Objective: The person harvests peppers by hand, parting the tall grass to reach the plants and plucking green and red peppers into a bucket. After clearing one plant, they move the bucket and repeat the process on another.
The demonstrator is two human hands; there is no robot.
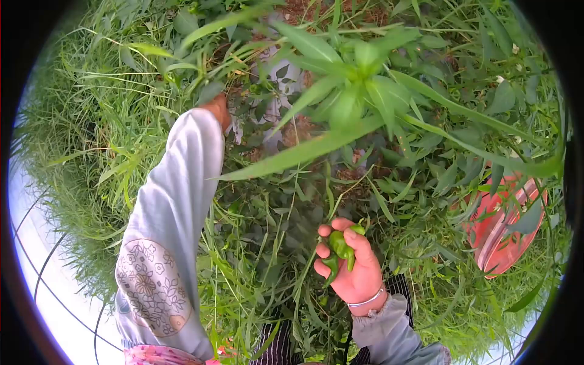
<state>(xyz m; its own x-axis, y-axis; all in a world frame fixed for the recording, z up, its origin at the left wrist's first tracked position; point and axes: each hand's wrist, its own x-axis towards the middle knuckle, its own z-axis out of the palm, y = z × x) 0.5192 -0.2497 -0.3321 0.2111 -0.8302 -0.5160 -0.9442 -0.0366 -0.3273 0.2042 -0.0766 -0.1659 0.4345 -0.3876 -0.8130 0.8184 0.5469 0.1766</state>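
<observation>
My right hand [359, 267], palm up at the lower middle, has its fingers curled around a few green peppers [342, 248]. They are small and glossy, and one hangs out below the fingers. My left hand [218, 112] reaches in among dark leaves at the upper left. Leaves cover its fingers, so whether it holds anything cannot be made out. Around both hands grow leafy pepper plants [261, 194]. A tall weed with long narrow leaves [359, 85] rises close to the camera, over the plants between the hands.
On the right, a red plastic container [508, 228] lies partly behind leaves. Thick grass [85, 134] grows along the left side. Pale plastic sheeting [283, 79] and bare soil show through at the top middle. My striped trouser legs [274, 344] are at the bottom edge.
</observation>
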